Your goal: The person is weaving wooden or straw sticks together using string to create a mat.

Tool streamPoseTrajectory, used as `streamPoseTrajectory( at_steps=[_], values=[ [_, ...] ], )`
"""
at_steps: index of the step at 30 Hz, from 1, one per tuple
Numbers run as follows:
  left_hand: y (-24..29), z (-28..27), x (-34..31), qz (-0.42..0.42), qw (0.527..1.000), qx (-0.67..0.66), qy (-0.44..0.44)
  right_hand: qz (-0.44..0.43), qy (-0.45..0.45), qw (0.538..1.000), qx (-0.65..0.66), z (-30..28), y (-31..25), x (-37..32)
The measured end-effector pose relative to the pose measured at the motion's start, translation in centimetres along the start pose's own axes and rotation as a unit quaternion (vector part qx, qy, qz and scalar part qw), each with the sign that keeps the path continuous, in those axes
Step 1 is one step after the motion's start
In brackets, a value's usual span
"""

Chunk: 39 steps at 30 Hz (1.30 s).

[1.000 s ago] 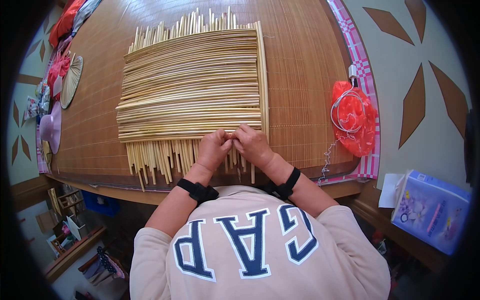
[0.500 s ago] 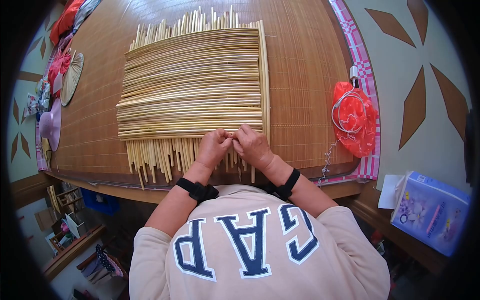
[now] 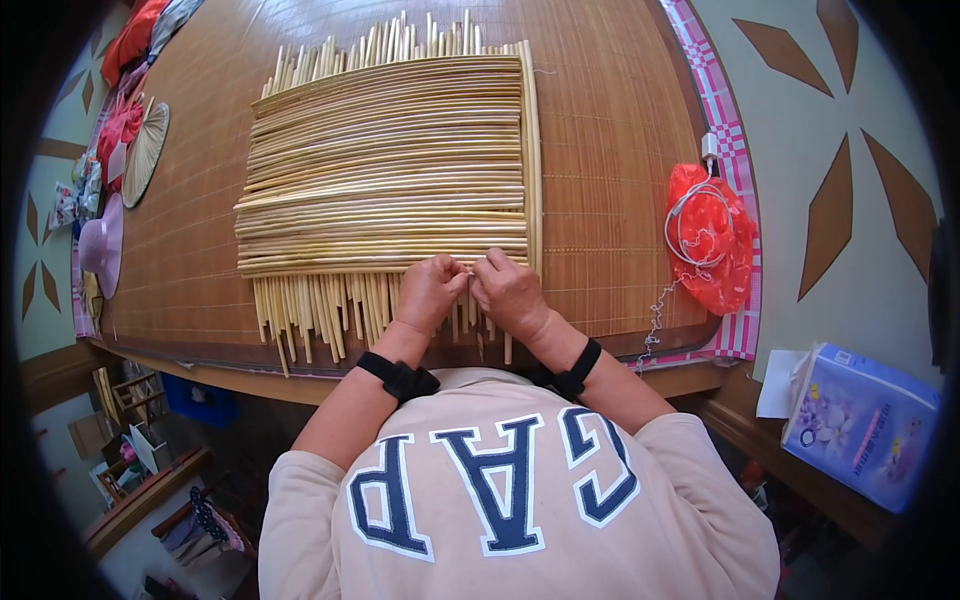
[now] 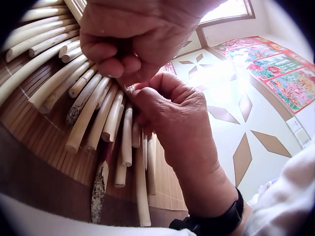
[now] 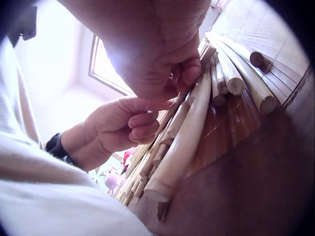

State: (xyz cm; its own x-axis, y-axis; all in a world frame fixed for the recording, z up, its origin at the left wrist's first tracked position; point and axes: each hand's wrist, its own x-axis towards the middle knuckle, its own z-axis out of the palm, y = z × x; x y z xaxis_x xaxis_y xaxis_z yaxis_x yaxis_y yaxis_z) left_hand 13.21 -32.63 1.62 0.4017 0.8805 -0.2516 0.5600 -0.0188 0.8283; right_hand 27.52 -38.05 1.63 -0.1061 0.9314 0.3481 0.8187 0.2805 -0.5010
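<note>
A mat of pale, lengthwise sticks (image 3: 380, 180) lies over crosswise sticks, whose ends (image 4: 123, 132) jut out toward the person. At the mat's near edge, my left hand (image 3: 427, 293) and right hand (image 3: 511, 295) meet fingertip to fingertip. Both pinch a tiny pale strand (image 5: 172, 102) between thumb and fingers; its exact kind I cannot tell. In the left wrist view the right hand (image 4: 179, 115) is bent in close to the left fingers. Seen from the right wrist, the left hand (image 5: 115, 125) has its other fingers curled. The knuckles hide much of the strand.
A red plastic bag (image 3: 708, 235) with a white cable lies on the right of the table (image 3: 610, 200). A hand fan (image 3: 147, 155) and a pink hat (image 3: 100, 248) sit at the left edge. Tissue packs (image 3: 860, 425) stand at the lower right.
Both hands stay at the near edge of the mat, with only small finger shifts; their fingertips sit slightly farther right in the head view. The sticks lie as before.
</note>
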Motion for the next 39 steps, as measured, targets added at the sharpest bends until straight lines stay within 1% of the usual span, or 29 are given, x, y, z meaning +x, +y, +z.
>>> streamPoseTrajectory(
  at_steps=[1, 3, 5, 7, 9, 12, 14, 16, 17, 19, 20, 22, 24, 26, 29, 31, 36, 39],
  values=[
    [0.0, 0.0, 0.0, 0.012, 0.999, 0.040, 0.015, 0.013, 0.001, 1.000, -0.006, -0.3, -0.1, 0.0],
    [0.0, 0.1, -0.1, 0.010, 0.999, 0.035, 0.019, 0.027, 0.002, 1.000, -0.013, -0.6, -0.2, -0.2],
    [0.0, 0.1, -0.1, 0.009, 0.999, 0.029, 0.023, 0.068, -0.005, 0.997, -0.025, -0.8, -0.3, -0.4],
    [-0.3, 0.3, -0.1, -0.018, 1.000, 0.004, 0.010, 0.066, 0.004, 0.998, -0.014, -1.2, -0.4, -0.3],
    [-0.5, 0.3, 0.0, -0.017, 1.000, 0.003, 0.008, 0.063, 0.013, 0.998, -0.004, -1.6, -0.7, 0.0],
    [-0.6, 0.3, 0.1, -0.016, 1.000, 0.000, 0.008, 0.046, -0.007, 0.999, 0.008, -1.4, -0.9, 0.3],
    [-0.6, 0.3, 0.1, -0.015, 1.000, -0.001, 0.008, 0.020, -0.003, 0.999, -0.035, -0.4, -0.3, 0.0],
    [-0.5, 0.3, 0.1, 0.019, 0.999, 0.044, 0.022, 0.018, 0.002, 0.999, -0.029, 0.0, -0.2, -0.1],
    [-0.5, 0.2, 0.0, 0.018, 0.999, 0.045, 0.023, 0.015, 0.007, 1.000, -0.025, 0.1, -0.2, -0.2],
    [0.1, 0.1, -0.2, 0.093, 0.988, 0.108, 0.055, 0.016, 0.002, 1.000, -0.021, -0.1, -0.3, -0.2],
    [0.3, 0.0, -0.2, 0.093, 0.988, 0.107, 0.053, 0.018, -0.003, 1.000, -0.019, -0.2, -0.2, -0.2],
    [0.9, -0.1, -0.1, 0.038, 0.990, 0.122, 0.053, 0.018, -0.005, 1.000, -0.018, -0.7, -0.4, -0.1],
    [0.6, 0.1, 0.1, 0.051, 0.989, 0.124, 0.060, 0.016, -0.006, 1.000, -0.014, -0.8, -0.5, 0.0],
    [0.2, 0.1, 0.2, 0.063, 0.988, 0.126, 0.067, 0.018, -0.032, 0.999, -0.022, -0.9, -0.4, -0.3],
    [0.1, 0.2, 0.3, 0.069, 0.986, 0.134, 0.072, 0.025, -0.023, 0.999, -0.007, -0.8, -0.2, -0.5],
    [0.1, 0.2, 0.4, 0.051, 0.990, 0.118, 0.063, 0.026, -0.021, 0.999, -0.007, -1.0, -0.3, -0.5],
    [-0.2, 0.2, 0.5, 0.046, 0.989, 0.130, 0.055, 0.039, -0.022, 0.999, 0.000, -1.5, -0.2, -0.5],
    [-0.5, 0.4, 0.7, 0.033, 0.992, 0.111, 0.049, 0.031, 0.000, 1.000, 0.006, -1.5, 0.0, -0.5]
  ],
)
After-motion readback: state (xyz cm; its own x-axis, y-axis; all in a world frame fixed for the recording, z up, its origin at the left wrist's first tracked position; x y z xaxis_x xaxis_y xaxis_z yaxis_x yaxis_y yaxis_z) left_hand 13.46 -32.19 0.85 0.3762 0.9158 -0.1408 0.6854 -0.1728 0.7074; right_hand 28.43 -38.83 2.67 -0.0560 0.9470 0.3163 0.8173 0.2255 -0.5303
